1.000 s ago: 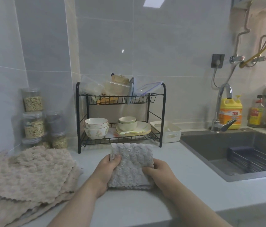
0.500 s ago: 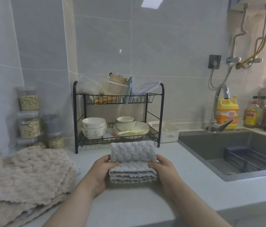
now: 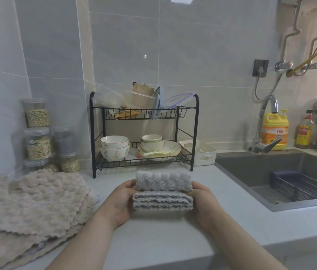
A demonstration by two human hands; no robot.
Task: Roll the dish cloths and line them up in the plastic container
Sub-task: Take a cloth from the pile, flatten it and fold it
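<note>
Body parts in view: left hand (image 3: 121, 204) and right hand (image 3: 204, 203), both bare. Left forearm (image 3: 87, 244) and right forearm (image 3: 237, 242) are bare along their whole visible length, from the wrist to the lower frame edge. Clothing cannot be determined, as the upper arms and torso lie outside the view.

The left hand (image 3: 121, 203) and right hand (image 3: 204, 203) grip opposite ends of a grey dish cloth (image 3: 162, 190) at the near centre of the surface (image 3: 163, 240). The cloth is partly rolled: the roll lies on the far side, and layered scalloped edges face near. A stack of beige dish cloths (image 3: 33, 201) lies at near left. A black dish rack (image 3: 194, 133) stands far centre. A white plastic container (image 3: 202, 152) stands just right of it, between rack and sink (image 3: 251, 172). A yellow detergent bottle (image 3: 275, 129) stands behind the faucet (image 3: 263, 123).
</note>
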